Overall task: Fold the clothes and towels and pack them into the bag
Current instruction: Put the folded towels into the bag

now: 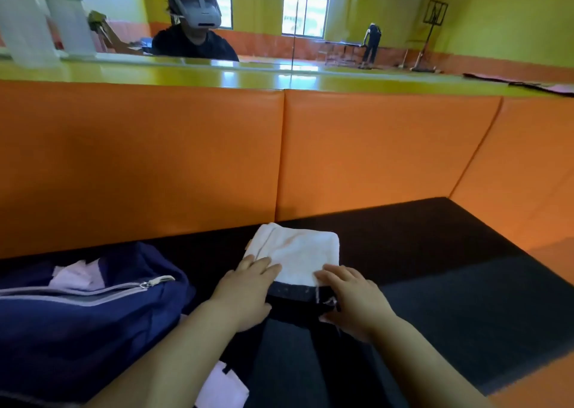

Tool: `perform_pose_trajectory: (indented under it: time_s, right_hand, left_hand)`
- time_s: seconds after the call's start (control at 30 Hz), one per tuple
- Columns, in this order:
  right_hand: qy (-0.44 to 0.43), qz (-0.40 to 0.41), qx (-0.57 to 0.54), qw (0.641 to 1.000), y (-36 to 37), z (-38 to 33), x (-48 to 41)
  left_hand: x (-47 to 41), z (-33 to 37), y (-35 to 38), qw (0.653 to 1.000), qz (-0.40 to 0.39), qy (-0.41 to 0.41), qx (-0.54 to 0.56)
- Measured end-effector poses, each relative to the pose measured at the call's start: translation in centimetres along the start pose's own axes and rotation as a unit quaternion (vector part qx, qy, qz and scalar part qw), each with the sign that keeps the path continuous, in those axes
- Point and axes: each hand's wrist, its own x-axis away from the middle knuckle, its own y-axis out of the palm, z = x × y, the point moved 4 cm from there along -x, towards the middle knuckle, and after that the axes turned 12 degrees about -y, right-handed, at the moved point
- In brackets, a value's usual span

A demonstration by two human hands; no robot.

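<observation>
A folded white towel [296,252] lies on top of a folded dark garment [298,299] on the black mat. My left hand [245,292] lies on the towel's near left corner with fingers straight, its thumb down along the dark garment's left side. On the near right corner lies my right hand [351,296], fingers flat on the towel and thumb at the dark garment's right edge. A navy bag [77,311] with a grey zipper sits to the left, unzipped, with pale lilac cloth [76,275] showing inside.
An orange padded wall [279,153] stands right behind the towel and turns a corner at the right. Above the wall a mirror reflects a person wearing a headset. A pale cloth piece [222,387] lies near my left forearm. Black mat [450,283] stretches to the right.
</observation>
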Motion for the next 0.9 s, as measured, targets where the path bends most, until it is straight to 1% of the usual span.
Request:
perform_pose_trajectory:
  time_s: [0.07, 0.13, 0.23, 0.37, 0.53, 0.63, 0.7, 0.77, 0.83, 0.9]
  right_hand:
    - [-0.003, 0.045, -0.015, 0.999, 0.8, 0.3, 0.2]
    - [-0.006, 0.084, -0.043, 0.996, 1.5, 0.5, 0.8]
    - [0.002, 0.112, -0.063, 0.992, 1.9, 0.6, 2.4]
    - [-0.001, 0.101, -0.067, 0.993, 1.9, -0.1, 6.3]
    - [-0.016, 0.091, -0.086, 0.992, 1.8, -1.3, 11.8]
    - [-0.002, 0.083, -0.107, 0.991, 1.4, -1.9, 14.3]
    - [0.004, 0.08, -0.096, 0.992, 1.1, -2.5, 15.4]
    - [-0.008, 0.076, -0.067, 0.995, 0.9, -3.3, 15.9]
    - [-0.026, 0.054, -0.041, 0.997, 0.9, -4.0, 15.8]
    - [-0.019, 0.039, -0.027, 0.999, 0.3, -4.4, 15.4]
  left_hand:
    - [-0.3, -0.1, 0.8, 1.0, -0.004, -0.004, 0.0]
    - [-0.3, 0.1, 0.8, 1.0, 0.017, 0.001, -0.011]
    - [0.6, 0.9, 0.3, 0.998, 0.041, 0.011, -0.047]
    - [3.5, 2.5, 1.1, 0.997, 0.033, 0.037, -0.058]
    - [7.8, 4.1, 2.3, 0.998, 0.031, 0.061, -0.013]
    - [10.1, 5.0, 2.7, 0.994, 0.045, 0.102, 0.017]
    - [11.2, 5.4, 2.6, 0.992, 0.046, 0.116, 0.031]
    - [11.8, 5.5, 2.1, 0.992, 0.04, 0.111, 0.052]
    - [12.1, 5.3, 1.6, 0.992, 0.026, 0.098, 0.073]
    - [12.2, 5.2, 1.1, 0.992, 0.01, 0.082, 0.097]
